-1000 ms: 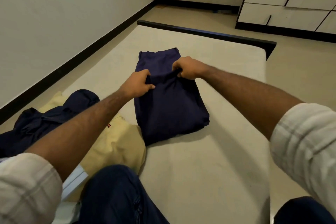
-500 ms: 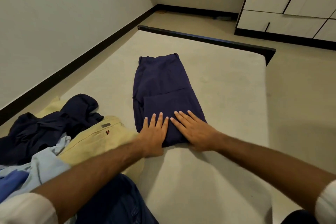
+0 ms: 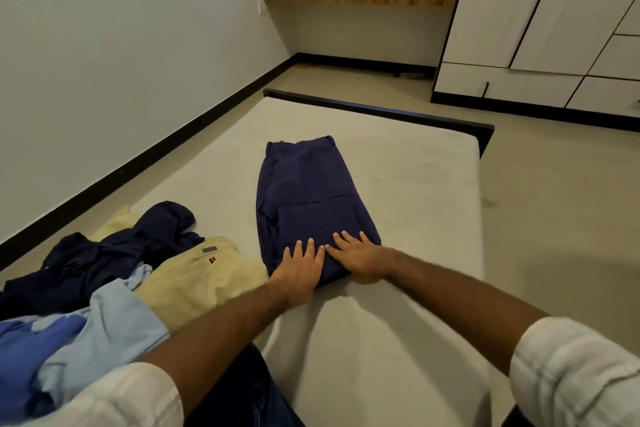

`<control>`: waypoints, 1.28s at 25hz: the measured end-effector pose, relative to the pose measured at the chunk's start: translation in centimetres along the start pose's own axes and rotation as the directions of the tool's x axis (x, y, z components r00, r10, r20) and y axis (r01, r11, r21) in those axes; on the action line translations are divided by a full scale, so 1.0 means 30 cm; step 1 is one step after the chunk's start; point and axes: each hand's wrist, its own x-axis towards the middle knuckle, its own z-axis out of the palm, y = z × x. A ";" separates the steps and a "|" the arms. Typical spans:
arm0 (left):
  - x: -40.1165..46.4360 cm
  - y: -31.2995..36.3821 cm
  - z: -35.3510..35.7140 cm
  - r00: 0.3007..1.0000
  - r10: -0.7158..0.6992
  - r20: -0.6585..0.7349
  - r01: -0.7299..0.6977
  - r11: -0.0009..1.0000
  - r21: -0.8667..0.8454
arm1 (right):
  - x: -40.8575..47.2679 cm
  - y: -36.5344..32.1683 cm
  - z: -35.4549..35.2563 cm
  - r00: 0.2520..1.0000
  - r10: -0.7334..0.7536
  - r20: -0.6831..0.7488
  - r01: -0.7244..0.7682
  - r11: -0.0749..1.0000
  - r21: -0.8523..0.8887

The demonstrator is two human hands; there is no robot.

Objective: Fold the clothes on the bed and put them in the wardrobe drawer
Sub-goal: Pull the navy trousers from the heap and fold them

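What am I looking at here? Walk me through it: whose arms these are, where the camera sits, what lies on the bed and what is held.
There is no machine here. A person wears a camera on the head, so the picture looks forward and down along their own arms. Both hands lie flat, fingers straight, on the near end of the navy trousers, which are partly folded on the bed: left hand, right hand. They press the cloth; neither grips anything. To the left lies an unfolded pile: beige trousers, a dark garment and light blue shirts. The wardrobe stands across the room, its drawers closed.
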 end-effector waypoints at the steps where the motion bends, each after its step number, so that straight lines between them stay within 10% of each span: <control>1: -0.020 0.001 -0.025 0.997 0.064 0.053 -0.061 0.996 -0.066 | -0.035 0.002 -0.017 0.998 -0.003 0.066 0.000 0.999 0.038; 9: -0.219 0.044 -0.229 0.843 0.422 0.333 -0.265 0.866 -0.424 | -0.365 -0.058 -0.118 0.918 -0.169 0.358 0.006 0.910 0.414; 14: -0.233 -0.105 -0.391 0.867 0.473 0.160 -0.339 0.792 -0.508 | -0.394 0.015 -0.344 0.949 -0.041 0.312 -0.098 0.904 0.416; 19: -0.091 -0.357 -0.545 0.957 0.205 -0.205 -0.280 0.832 -0.478 | -0.230 0.204 -0.627 0.999 0.026 0.034 -0.039 0.882 0.470; 24: 0.157 -0.449 -0.475 0.871 -0.235 -0.431 -0.136 0.729 -0.671 | 0.061 0.345 -0.625 0.944 0.246 -0.219 -0.144 0.905 0.399; 29: 0.366 -0.396 -0.210 0.855 -0.477 -0.204 0.126 0.573 -0.810 | 0.263 0.281 -0.393 0.725 0.451 -0.521 -0.214 0.866 0.451; 32: 0.401 -0.351 -0.029 0.853 -0.519 -0.057 0.233 0.475 -0.848 | 0.273 0.131 -0.163 0.817 0.312 -0.484 -0.171 0.934 0.315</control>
